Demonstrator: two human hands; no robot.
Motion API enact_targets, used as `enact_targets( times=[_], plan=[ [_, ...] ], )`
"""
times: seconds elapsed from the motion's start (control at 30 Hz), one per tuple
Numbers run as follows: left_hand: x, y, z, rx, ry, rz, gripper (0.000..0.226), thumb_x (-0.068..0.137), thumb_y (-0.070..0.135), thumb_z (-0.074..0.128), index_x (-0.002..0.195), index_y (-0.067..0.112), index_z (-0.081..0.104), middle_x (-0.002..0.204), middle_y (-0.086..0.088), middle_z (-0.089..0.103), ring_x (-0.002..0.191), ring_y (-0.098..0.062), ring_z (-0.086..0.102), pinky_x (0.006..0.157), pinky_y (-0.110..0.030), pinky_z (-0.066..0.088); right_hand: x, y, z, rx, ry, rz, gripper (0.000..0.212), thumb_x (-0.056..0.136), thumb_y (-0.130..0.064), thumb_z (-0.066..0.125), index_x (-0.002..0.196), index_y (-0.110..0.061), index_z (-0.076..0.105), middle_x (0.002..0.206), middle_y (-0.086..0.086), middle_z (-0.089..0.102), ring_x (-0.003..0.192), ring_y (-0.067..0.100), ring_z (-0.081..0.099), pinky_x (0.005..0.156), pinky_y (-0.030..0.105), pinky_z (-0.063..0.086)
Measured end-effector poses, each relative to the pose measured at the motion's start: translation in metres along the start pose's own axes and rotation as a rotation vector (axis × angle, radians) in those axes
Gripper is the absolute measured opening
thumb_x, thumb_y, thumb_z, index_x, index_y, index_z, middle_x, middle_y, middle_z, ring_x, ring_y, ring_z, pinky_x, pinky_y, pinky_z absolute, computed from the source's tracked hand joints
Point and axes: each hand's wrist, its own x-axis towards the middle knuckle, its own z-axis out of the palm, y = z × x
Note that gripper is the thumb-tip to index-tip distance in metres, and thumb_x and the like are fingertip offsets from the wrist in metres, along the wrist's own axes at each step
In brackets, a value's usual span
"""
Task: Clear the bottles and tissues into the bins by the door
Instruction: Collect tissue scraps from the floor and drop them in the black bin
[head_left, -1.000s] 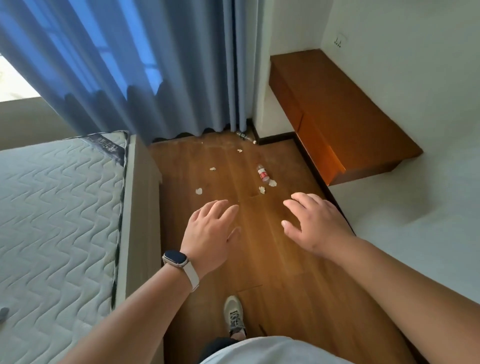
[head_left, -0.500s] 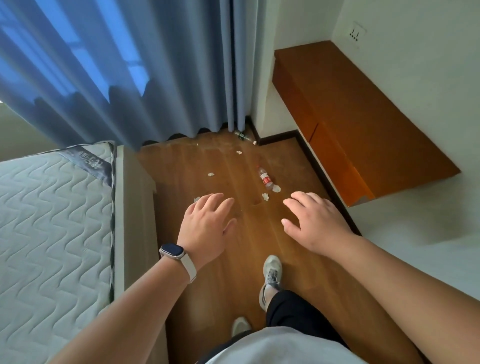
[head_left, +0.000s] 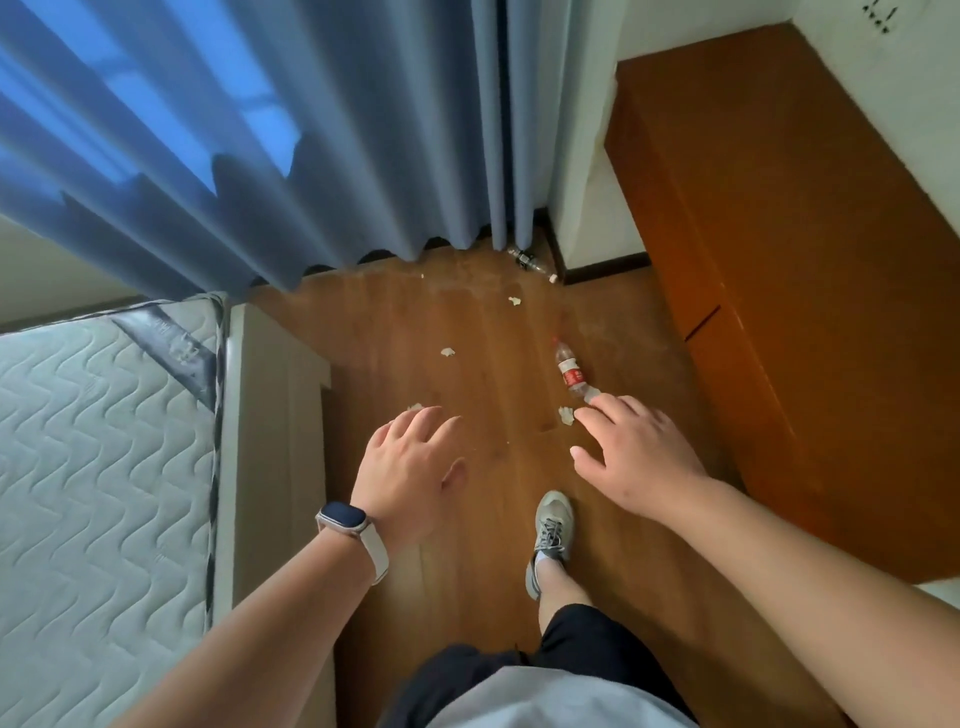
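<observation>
- Nothing cleared yet, we judge: clear plastic bottle with red label (head_left: 570, 370) lies on the brown wood-plank floor (head_left: 415, 322) just beyond our right hand (head_left: 634, 457)
- second clear bottle (head_left: 530, 261) sits by the blue pleated curtain (head_left: 311, 156)
- white crumpled tissue scraps (head_left: 567, 415) lie around
- our left hand (head_left: 410, 467) and right are both empty, fingers loosely spread (bins not in view)

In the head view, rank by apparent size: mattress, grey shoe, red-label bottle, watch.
1. mattress
2. grey shoe
3. red-label bottle and watch: too alike to rank; the watch is nearer the camera.
</observation>
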Motion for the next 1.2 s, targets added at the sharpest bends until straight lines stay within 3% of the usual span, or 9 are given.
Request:
enact_targets(
  times=[0.3, 0.53, 0.73, 0.97, 1.1, 1.2],
  plan=[
    [0.113, -0.018, 0.004, -0.034, -0.019, -0.046, 0.043, 0.086, 0.037, 0.059, 0.127, 0.025, 0.056, 0.13, -0.001, 0.057, 0.123, -0.029, 0.051, 0.098, -0.043, 0.043, 0.101, 0.045, -0.008, 0.015, -0.051, 0.012, 0.052, 0.094, -0.053, 0.035, 0.137, -0.026, 0.043, 0.147, -0.004, 0.038, 0.132, 0.02, 0.036, 0.103, 0.04, 0.037],
    [0.153, -0.075, 0.075, -0.075, -0.149, -0.118, 0.044, 0.089, 0.038, 0.056, 0.13, 0.023, 0.053, 0.134, -0.002, 0.055, 0.126, -0.03, 0.048, 0.097, -0.044, 0.044, 0.155, 0.044, 0.044, 0.035, -0.159, 0.06, 0.052, 0.095, -0.052, 0.034, 0.14, -0.025, 0.041, 0.151, -0.003, 0.033, 0.137, 0.021, 0.031, 0.105, 0.041, 0.037],
    [0.196, -0.129, 0.19, -0.091, -0.265, -0.128, 0.045, 0.091, 0.038, 0.055, 0.134, 0.022, 0.051, 0.14, -0.005, 0.051, 0.126, -0.032, 0.047, 0.101, -0.044, 0.04, 0.227, 0.051, 0.138, 0.086, -0.156, 0.15, 0.05, 0.094, -0.046, 0.041, 0.138, -0.021, 0.046, 0.146, 0.001, 0.038, 0.132, 0.024, 0.037, 0.101, 0.043, 0.04],
    [0.251, -0.211, 0.402, -0.085, -0.402, -0.214, 0.049, 0.093, 0.038, 0.052, 0.138, 0.023, 0.047, 0.141, -0.005, 0.048, 0.123, -0.032, 0.046, 0.095, -0.044, 0.043, 0.331, 0.091, 0.336, 0.113, -0.207, 0.238, 0.046, 0.087, -0.037, 0.052, 0.126, -0.012, 0.053, 0.129, 0.012, 0.049, 0.111, 0.034, 0.049, 0.089, 0.048, 0.047],
    [0.27, -0.256, 0.51, -0.068, -0.453, -0.271, 0.049, 0.092, 0.039, 0.053, 0.139, 0.025, 0.046, 0.142, -0.005, 0.048, 0.121, -0.034, 0.047, 0.092, -0.045, 0.046, 0.386, 0.12, 0.425, 0.063, -0.254, 0.214, 0.048, 0.091, -0.031, 0.059, 0.134, -0.013, 0.048, 0.138, 0.01, 0.046, 0.115, 0.031, 0.051, 0.087, 0.039, 0.044],
    [0.284, -0.288, 0.574, -0.067, -0.458, -0.315, 0.05, 0.091, 0.036, 0.057, 0.139, 0.023, 0.046, 0.141, -0.007, 0.046, 0.117, -0.037, 0.05, 0.089, -0.046, 0.047, 0.43, 0.15, 0.481, 0.063, -0.296, 0.194, 0.05, 0.09, -0.025, 0.063, 0.136, -0.011, 0.046, 0.138, 0.015, 0.044, 0.118, 0.035, 0.049, 0.09, 0.042, 0.043]
  ],
)
